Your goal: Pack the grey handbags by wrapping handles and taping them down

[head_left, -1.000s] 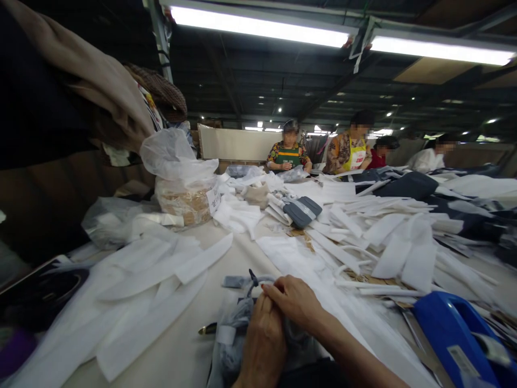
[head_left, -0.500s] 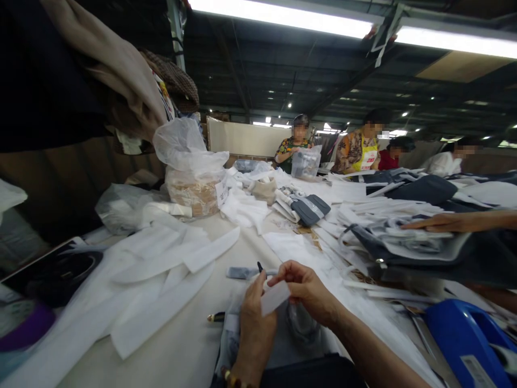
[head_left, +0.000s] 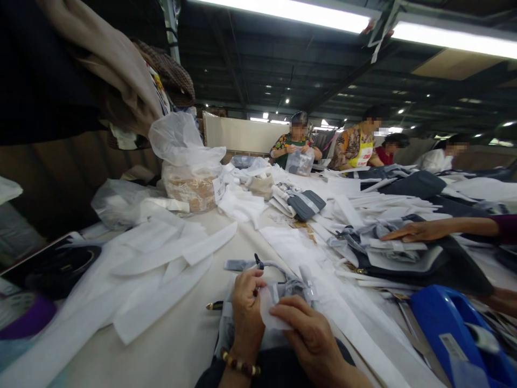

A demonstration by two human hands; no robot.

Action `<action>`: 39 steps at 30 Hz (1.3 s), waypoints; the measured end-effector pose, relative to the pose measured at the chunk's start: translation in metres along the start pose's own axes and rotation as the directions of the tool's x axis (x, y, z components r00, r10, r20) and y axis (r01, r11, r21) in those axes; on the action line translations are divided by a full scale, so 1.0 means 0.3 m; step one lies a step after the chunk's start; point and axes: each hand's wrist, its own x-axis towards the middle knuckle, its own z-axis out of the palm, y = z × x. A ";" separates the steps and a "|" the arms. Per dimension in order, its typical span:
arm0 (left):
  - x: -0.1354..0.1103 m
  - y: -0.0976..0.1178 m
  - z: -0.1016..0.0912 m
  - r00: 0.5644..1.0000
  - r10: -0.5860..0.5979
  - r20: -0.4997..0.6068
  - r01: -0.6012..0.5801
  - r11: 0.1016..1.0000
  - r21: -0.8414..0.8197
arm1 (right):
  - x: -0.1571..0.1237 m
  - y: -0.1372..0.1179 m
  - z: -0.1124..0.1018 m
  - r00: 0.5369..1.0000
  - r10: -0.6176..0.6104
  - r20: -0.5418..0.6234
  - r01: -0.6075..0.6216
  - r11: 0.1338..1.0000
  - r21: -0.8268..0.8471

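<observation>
A dark bag [head_left: 278, 366] with pale wrapping on its upper part lies at the table's near edge. Above it, my right hand [head_left: 313, 334] pinches a small translucent white sheet [head_left: 270, 311] between thumb and fingers. My left hand [head_left: 247, 302], beaded bracelet at the wrist, is closed with its fingers curled at the sheet's left edge; what they grip is hidden. Just beyond those fingers rises a dark strap tip [head_left: 257, 260]. A grey wrapped strap [head_left: 278, 265] curves behind the hands. Left of my left hand a gold-tipped dark piece [head_left: 214, 305] sticks out.
White foam sheets [head_left: 161, 280] spread over the left of the table [head_left: 220, 237]. At right are a blue tape dispenser [head_left: 444, 323] and a dark bag [head_left: 428, 264] under a co-worker's hand [head_left: 416, 230]. A plastic-wrapped roll [head_left: 189, 191] stands farther back. Several people work beyond.
My right hand has come nearer and lower, its grip now at the sheet's lower right. The strap behind shows more. The co-worker's hand and bag at right have shifted left in view.
</observation>
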 end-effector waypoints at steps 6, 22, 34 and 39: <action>0.012 0.040 -0.019 0.951 0.084 0.298 -0.118 0.988 0.097 | -0.067 -0.028 0.018 0.976 -0.209 0.057 0.217 0.928 -0.304; -0.250 0.000 -0.212 0.757 0.490 0.433 -0.643 0.680 0.354 | -0.148 -0.026 0.013 0.933 -0.320 0.164 0.356 0.886 -0.297; -0.221 0.015 -0.179 0.431 0.604 0.671 -0.882 0.440 0.170 | -0.224 -0.018 0.017 0.943 -0.270 0.194 0.323 0.884 -0.339; -0.227 -0.001 -0.184 0.395 0.646 0.653 -0.908 0.384 0.168 | -0.366 -0.083 -0.059 0.935 -0.245 0.255 0.315 0.904 -0.289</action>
